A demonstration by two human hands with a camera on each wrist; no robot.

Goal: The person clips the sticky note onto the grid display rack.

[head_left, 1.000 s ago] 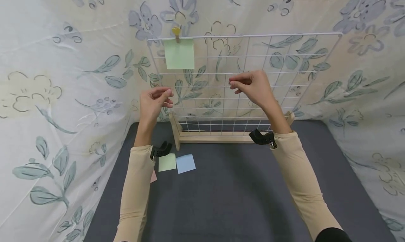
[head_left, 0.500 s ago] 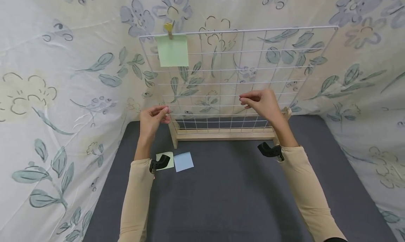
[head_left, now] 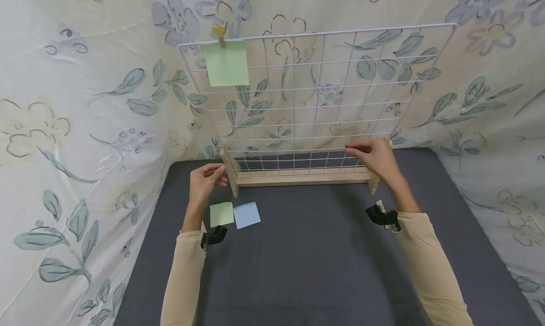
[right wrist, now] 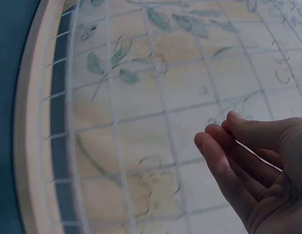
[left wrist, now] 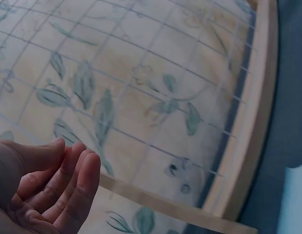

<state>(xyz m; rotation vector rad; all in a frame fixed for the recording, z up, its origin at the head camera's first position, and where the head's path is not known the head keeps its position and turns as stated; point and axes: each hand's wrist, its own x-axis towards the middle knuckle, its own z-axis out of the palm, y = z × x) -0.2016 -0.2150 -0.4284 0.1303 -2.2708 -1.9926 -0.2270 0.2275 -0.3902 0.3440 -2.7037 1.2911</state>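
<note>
My left hand [head_left: 202, 186] hovers just left of the rack's wooden foot, thumb near the loosely curled fingers. Nothing shows between its fingertips in the left wrist view. Near the grid's lower right, my right hand [head_left: 378, 159] has the same loose bend and is bare, as the right wrist view confirms. The white wire grid [head_left: 315, 34] stands in a pale wooden base [head_left: 298, 180]. At its top left hangs a green sticky note [head_left: 227, 68], held by a small clothespin [head_left: 218, 31] with a yellow heart.
On the dark tabletop [head_left: 298, 269], a green note [head_left: 221, 215] and a blue note [head_left: 247, 215] lie side by side below the rack's left foot. A sliver of a pink note [head_left: 203, 226] shows beside the left wrist. Flowered cloth [head_left: 106, 103] surrounds the table.
Both hands have come down from the middle of the grid toward its base, the right one also moving rightward. The hanging note and clothespin stay in place on the grid.
</note>
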